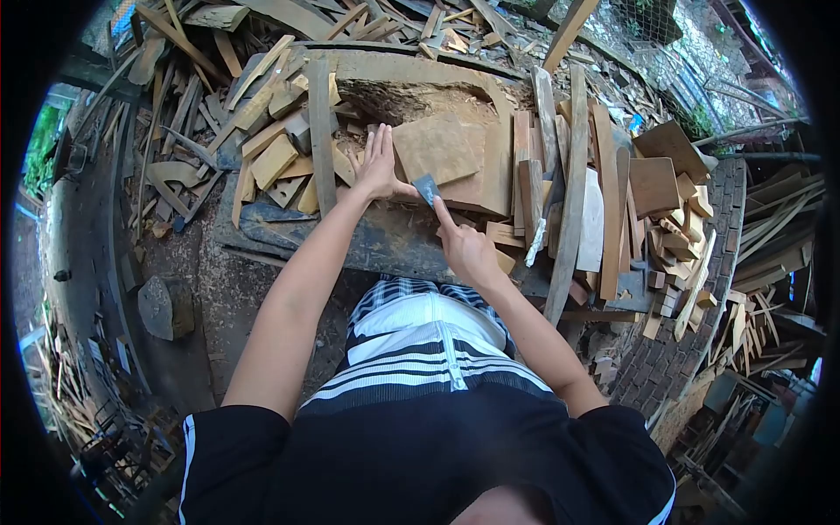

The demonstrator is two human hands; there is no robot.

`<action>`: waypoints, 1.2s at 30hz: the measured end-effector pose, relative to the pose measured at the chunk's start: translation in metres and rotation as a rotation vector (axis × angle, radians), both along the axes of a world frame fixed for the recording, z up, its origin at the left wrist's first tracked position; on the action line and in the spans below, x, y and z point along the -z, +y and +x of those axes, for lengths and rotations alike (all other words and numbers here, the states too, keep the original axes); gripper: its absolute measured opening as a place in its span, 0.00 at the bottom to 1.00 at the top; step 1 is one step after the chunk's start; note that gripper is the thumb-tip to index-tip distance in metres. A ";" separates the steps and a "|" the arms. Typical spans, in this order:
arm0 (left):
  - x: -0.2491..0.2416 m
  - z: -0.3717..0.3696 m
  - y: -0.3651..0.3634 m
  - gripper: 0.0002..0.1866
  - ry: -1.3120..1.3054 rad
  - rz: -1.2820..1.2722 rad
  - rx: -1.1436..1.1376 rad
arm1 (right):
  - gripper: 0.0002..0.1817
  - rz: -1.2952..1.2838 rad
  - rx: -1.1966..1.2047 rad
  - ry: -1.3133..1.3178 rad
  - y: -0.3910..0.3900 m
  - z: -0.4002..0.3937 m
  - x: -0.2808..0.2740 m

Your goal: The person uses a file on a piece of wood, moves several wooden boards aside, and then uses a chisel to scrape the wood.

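Observation:
My left hand (379, 171) lies with its fingers stretched out along the left edge of a square, flat wooden board (437, 149), its thumb pointing right along the near edge. My right hand (471, 254) is closed around a putty knife, its index finger laid along the tool. The grey-blue blade of the putty knife (426, 187) rests near the board's front edge, close to my left thumb. Its handle is hidden in my palm. Under the board is a larger wooden slab (494, 179) with a rough, hollowed far side.
Cut wooden blocks (275, 161) crowd the left of the dark workbench (350, 241). Long upright planks (573, 184) stand at the right, beside stacked small blocks (678, 232). Scrap wood (385, 22) is heaped behind. A log stump (166, 308) stands on the ground at the left.

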State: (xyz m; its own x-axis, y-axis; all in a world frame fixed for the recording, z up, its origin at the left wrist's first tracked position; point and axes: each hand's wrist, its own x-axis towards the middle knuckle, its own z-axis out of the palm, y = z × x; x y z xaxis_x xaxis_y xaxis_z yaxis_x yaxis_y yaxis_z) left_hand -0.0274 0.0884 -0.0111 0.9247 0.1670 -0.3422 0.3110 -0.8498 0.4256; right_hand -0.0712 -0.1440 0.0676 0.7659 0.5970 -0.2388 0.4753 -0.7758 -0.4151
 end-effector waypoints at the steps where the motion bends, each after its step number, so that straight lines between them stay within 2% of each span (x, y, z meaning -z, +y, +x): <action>1: -0.001 0.000 0.000 0.85 0.002 -0.007 0.002 | 0.32 -0.001 0.003 -0.001 0.004 0.002 -0.001; 3: -0.003 0.004 0.000 0.85 0.000 -0.013 0.015 | 0.32 -0.088 0.004 -0.096 0.023 0.015 -0.003; 6: 0.001 0.001 0.002 0.85 -0.011 -0.026 0.035 | 0.32 -0.031 0.024 -0.057 0.052 0.044 0.011; 9: 0.007 0.003 0.004 0.85 -0.017 -0.040 0.006 | 0.32 0.017 0.036 -0.095 0.048 0.042 0.029; 12: -0.003 -0.001 0.001 0.85 -0.024 -0.052 -0.001 | 0.31 -0.090 0.029 -0.018 0.023 0.015 -0.001; 15: 0.003 -0.003 0.001 0.86 -0.047 -0.091 -0.005 | 0.30 -0.015 0.020 -0.006 0.008 0.004 0.002; 19: 0.002 -0.001 0.002 0.86 -0.012 -0.108 -0.016 | 0.31 -0.049 0.030 -0.107 0.049 0.039 0.019; 22: 0.009 0.001 0.005 0.86 -0.028 -0.129 -0.018 | 0.32 0.043 0.023 -0.153 0.065 0.056 0.028; 29: 0.000 -0.004 -0.001 0.84 -0.048 -0.132 -0.020 | 0.32 -0.061 0.057 0.008 0.031 0.022 0.010; 31: 0.006 0.000 0.002 0.85 -0.028 -0.121 -0.016 | 0.32 -0.017 0.031 -0.102 0.046 0.037 0.016; 36: 0.011 0.002 0.004 0.85 -0.030 -0.111 -0.011 | 0.32 0.017 0.059 -0.158 0.075 0.062 0.033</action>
State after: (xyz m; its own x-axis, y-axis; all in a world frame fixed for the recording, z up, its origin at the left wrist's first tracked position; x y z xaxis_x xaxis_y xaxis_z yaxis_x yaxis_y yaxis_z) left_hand -0.0256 0.0921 -0.0223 0.9331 0.1396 -0.3314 0.3057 -0.7933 0.5265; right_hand -0.0087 -0.0694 0.0349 0.8270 0.5526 -0.1034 0.4892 -0.7980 -0.3519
